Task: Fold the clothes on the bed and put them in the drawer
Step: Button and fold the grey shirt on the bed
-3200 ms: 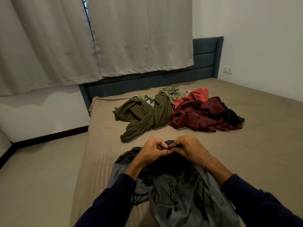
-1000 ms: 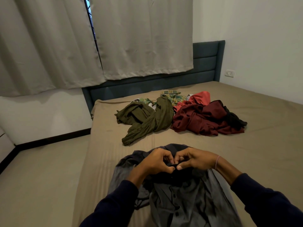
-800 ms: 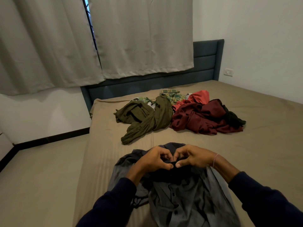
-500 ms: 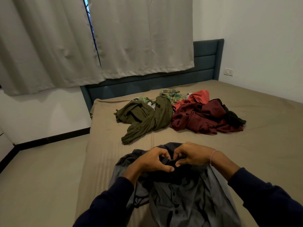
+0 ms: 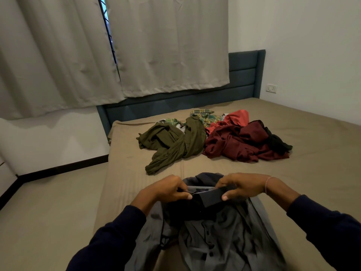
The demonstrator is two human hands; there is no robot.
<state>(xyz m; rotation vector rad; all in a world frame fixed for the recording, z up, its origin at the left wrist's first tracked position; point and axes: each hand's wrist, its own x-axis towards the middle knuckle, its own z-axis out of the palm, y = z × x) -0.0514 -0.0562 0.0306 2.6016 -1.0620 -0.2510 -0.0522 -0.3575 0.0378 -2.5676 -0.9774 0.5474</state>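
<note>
**Both hands pinch the collar of a grey shirt at the near edge of the bed**

Head view: the left hand [image 5: 166,189] and the right hand [image 5: 241,186] hold the dark collar [image 5: 212,196] of a grey button-up shirt [image 5: 213,241], one hand at each end, fingers curled over the top and thumbs pressed against the near face. The collar is stretched between them. The shirt hangs down toward the camera, its button placket facing up, over the near edge of the bed [image 5: 312,173]. A thin bracelet [image 5: 267,184] sits on the right wrist, and both arms wear dark navy sleeves.

Further up the bed, toward the headboard [image 5: 242,75], lies a loose heap of clothes: an olive green garment [image 5: 175,145] on the left, a maroon garment [image 5: 234,145] touching it on the right, a green plaid piece [image 5: 203,114] and a red-orange piece [image 5: 237,116] behind them, and a black item [image 5: 278,142] at the heap's right end. Grey curtains [image 5: 166,45] hang over the headboard.
</note>
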